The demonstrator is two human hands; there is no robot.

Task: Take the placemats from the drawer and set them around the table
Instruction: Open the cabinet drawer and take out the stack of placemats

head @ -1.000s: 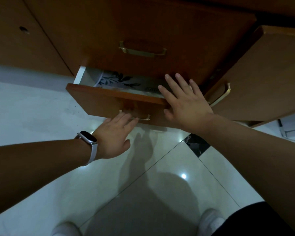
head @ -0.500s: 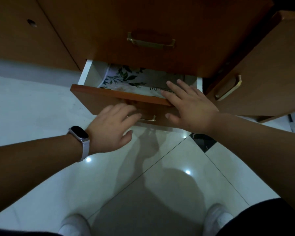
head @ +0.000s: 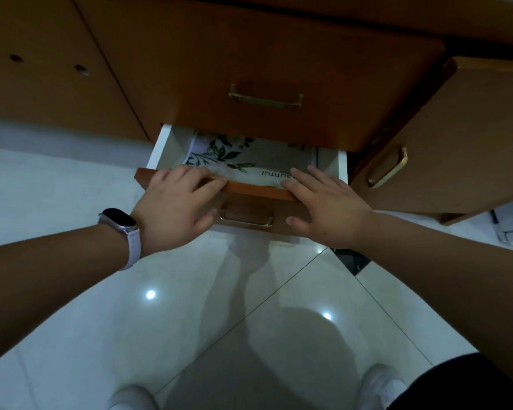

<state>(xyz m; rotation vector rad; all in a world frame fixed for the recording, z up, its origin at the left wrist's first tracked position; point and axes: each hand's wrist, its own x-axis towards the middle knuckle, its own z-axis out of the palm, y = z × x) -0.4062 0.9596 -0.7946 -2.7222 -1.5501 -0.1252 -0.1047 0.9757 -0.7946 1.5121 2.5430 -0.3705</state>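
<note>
Placemats [head: 237, 156] line the drawer [head: 279, 208]; left hand [head: 172, 208] and right hand [head: 329, 208] rest flat-fingered on them.

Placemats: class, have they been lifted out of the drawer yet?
No, the leaf-printed placemats lie inside the partly open drawer, while the left hand and right hand only reach over its front edge.

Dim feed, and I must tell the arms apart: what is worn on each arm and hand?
The left wrist carries a watch with a dark, rounded-rectangle face and a pale band. Neither arm shows a sleeve. The right hand and left hand show no gloves or rings.
</note>
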